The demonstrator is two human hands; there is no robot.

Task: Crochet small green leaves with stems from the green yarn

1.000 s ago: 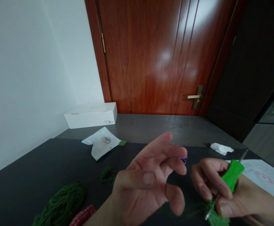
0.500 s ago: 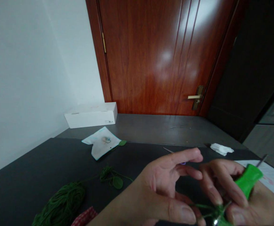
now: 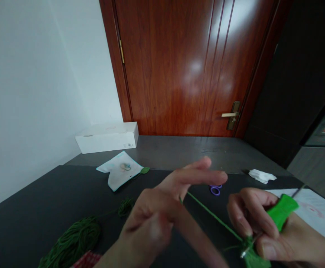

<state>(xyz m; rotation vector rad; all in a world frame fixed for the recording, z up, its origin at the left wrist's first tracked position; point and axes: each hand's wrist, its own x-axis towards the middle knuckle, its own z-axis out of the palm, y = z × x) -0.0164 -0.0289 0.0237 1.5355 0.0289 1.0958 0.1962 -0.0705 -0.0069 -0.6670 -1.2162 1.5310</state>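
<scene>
My right hand (image 3: pixel 265 227) is closed around a crochet hook with a bright green handle (image 3: pixel 282 212), at the lower right. It also pinches a small green crochet piece (image 3: pixel 253 257), with the hook's metal end beside the stitches. A taut strand of green yarn (image 3: pixel 214 216) runs from this piece up to my left hand (image 3: pixel 162 212). My left hand's fingers are spread and partly blurred, and the strand passes behind them. Left of that hand lies a loose skein of dark green yarn (image 3: pixel 73 238), cut off by the frame's bottom edge.
Purple-handled scissors (image 3: pixel 215 190) lie beyond my hands. A white packet (image 3: pixel 120 171) with a green leaf (image 3: pixel 145 170) sits at the middle left, before a white box (image 3: pixel 108 137). Crumpled tissue (image 3: pixel 262 176) and a paper sheet (image 3: pixel 318 208) are on the right.
My left hand has moved left, away from my right hand, and turned, drawing the yarn strand out taut. My right hand has shifted slightly left with the hook. The scissors' purple handles now show.
</scene>
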